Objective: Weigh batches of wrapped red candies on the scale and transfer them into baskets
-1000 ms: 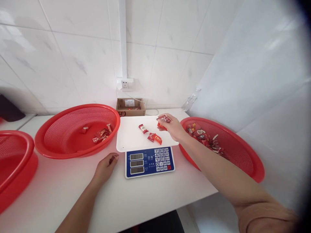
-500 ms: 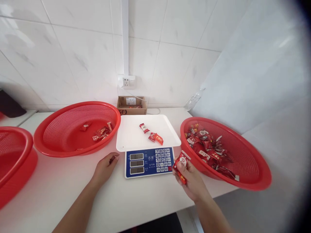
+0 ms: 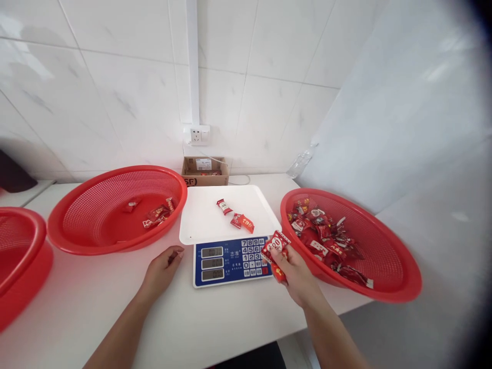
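My right hand (image 3: pixel 294 266) grips small red wrapped candies (image 3: pixel 275 245) over the right end of the scale's keypad. The top wrapper carries a white patch with a number, and a second red piece shows below it. My left hand (image 3: pixel 164 269) rests on the table left of the scale, fingers loosely curled in, with nothing visible in them. Between the hands stands a digital scale (image 3: pixel 227 262) with a blue panel and lit readouts. On its white weighing tray (image 3: pixel 200 218) lie a few red wrapped snacks (image 3: pixel 242 222), one of them apart from the others.
To the right, a red plastic basket (image 3: pixel 400 256) holds many wrapped candies. Another red basket (image 3: pixel 88 205) at left has several pieces, and part of a further basket (image 3: pixel 23 271) shows at the left edge. Behind the scale sit a cardboard box (image 3: pixel 207 179) and a wall socket (image 3: pixel 197 136).
My right hand has moved slightly left and up with the candies, closer over the scale's keypad. My left hand stays by the scale. The whole view has shifted a little.
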Demonstrator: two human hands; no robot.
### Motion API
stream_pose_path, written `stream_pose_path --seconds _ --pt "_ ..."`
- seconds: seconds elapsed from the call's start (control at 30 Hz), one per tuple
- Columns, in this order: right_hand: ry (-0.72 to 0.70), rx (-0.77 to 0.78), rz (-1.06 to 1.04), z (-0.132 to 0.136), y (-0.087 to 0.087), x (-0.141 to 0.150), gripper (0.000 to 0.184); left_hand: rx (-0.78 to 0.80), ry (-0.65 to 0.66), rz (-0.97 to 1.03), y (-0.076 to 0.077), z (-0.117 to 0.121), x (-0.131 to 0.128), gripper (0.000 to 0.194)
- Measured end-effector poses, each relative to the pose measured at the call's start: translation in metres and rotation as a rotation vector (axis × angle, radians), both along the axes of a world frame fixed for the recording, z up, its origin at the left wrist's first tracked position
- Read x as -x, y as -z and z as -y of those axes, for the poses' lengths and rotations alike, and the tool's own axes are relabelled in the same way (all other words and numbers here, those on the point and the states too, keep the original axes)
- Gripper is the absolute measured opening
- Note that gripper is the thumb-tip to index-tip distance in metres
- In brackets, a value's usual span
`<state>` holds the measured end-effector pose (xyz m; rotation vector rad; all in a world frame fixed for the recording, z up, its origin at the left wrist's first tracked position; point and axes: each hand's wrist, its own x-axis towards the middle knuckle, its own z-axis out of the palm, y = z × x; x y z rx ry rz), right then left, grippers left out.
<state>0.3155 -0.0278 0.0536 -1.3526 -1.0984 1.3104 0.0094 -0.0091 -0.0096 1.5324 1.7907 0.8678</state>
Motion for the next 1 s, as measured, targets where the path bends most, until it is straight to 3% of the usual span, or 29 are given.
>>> stream_pose_path --seconds 0.2,0.33,0.43,0.57,0.7,0.8,1.0 --pt "0.035 -0.302 0.616 -0.056 -0.029 0.005 0.026 -0.006 -0.003 -0.008 -0.004 0.001 -0.001 0.032" --pt "-0.046 -0.348 0.776 -0.081 -0.040 0.013 0.036 0.006 -0.009 -0.001 -0.006 0.002 -0.001 0.032" --pt "0.022 -0.374 0.802 -0.080 -0.042 0.014 0.044 0.009 0.008 0.005 -0.005 0.003 0.000 0.033" --pt "-0.006 -0.272 0.464 -0.050 -0.038 0.009 0.043 0.000 0.025 0.001 -0.001 0.002 0.001 0.033" --pt "-0.190 0.064 -0.114 -0.002 -0.020 0.008 0.040 -0.002 0.031 -0.006 0.001 0.002 0.000 0.032" --pt "-0.238 0.280 -0.430 0.031 0.000 0.017 0.036 0.014 0.039 -0.026 0.001 0.002 0.000 0.031" --pt "-0.346 0.532 -0.575 0.064 0.032 0.046 0.040 0.011 0.032 -0.037 0.001 0.001 -0.001 0.032"
